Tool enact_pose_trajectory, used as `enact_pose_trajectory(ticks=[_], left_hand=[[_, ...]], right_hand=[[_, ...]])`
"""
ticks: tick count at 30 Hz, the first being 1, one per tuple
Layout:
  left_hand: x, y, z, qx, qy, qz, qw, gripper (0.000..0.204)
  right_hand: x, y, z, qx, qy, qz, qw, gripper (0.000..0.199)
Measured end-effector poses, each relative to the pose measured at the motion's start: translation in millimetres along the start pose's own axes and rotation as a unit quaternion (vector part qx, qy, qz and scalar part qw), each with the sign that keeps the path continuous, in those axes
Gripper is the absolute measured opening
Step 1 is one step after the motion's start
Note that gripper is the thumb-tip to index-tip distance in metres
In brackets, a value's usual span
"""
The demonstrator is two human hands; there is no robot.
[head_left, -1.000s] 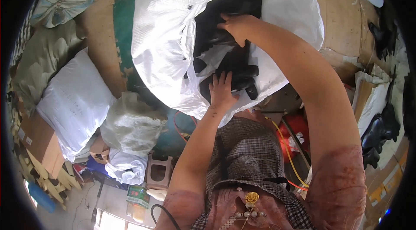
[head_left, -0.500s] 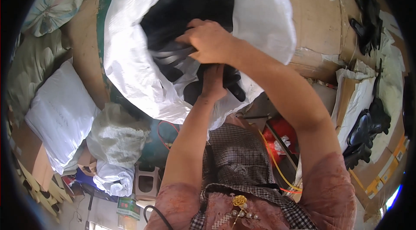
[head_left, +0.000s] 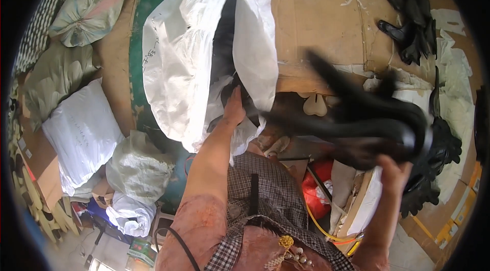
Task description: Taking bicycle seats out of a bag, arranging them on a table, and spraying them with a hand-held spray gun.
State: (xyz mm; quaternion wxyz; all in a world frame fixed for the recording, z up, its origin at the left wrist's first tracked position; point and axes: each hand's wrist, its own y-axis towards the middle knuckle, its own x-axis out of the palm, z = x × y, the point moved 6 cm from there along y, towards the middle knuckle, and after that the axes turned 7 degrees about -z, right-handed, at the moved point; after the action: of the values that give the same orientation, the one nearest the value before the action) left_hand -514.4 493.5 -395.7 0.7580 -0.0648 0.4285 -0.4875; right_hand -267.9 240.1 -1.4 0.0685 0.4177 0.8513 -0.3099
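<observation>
My right hand [head_left: 392, 173], out to the right, is closed round a bundle of long black rubbery pieces [head_left: 377, 128]. They bend over the hand, and motion smears them. My left hand [head_left: 235, 106] is inside the mouth of a large white woven sack [head_left: 178, 61], its fingers curled and partly hidden against dark material; what they grip cannot be made out. The sack stands in front of me, its sides folded inward around a narrow opening. More black material [head_left: 224, 41] shows within.
Black glove-like pieces [head_left: 408, 31] lie on the cardboard at the far right, with more lobed black pieces [head_left: 441, 148] nearer. A stuffed white sack [head_left: 84, 133] and crumpled bags [head_left: 140, 166] are at the left. A red bag [head_left: 315, 194] sits low beside my apron.
My right hand has come out of the sack and swung right with the black pieces. The sack's mouth has narrowed and its walls sagged inward. My left hand stays at the opening.
</observation>
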Motion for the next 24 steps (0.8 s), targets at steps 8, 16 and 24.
enact_pose_trajectory(ticks=[8,16,24], left_hand=[[-1,12,10,-0.011,0.006,0.025,1.000,0.073],[-46,14,-9,-0.036,-0.105,0.021,0.994,0.071],[-113,-16,-9,-0.105,-0.272,-0.010,0.957,0.058]], right_hand=[[-466,-167,83,-0.053,0.185,0.337,0.922,0.065],[-149,-65,43,-0.056,-0.311,0.349,0.882,0.027],[355,86,109,-0.112,-0.132,-0.226,0.959,0.104]])
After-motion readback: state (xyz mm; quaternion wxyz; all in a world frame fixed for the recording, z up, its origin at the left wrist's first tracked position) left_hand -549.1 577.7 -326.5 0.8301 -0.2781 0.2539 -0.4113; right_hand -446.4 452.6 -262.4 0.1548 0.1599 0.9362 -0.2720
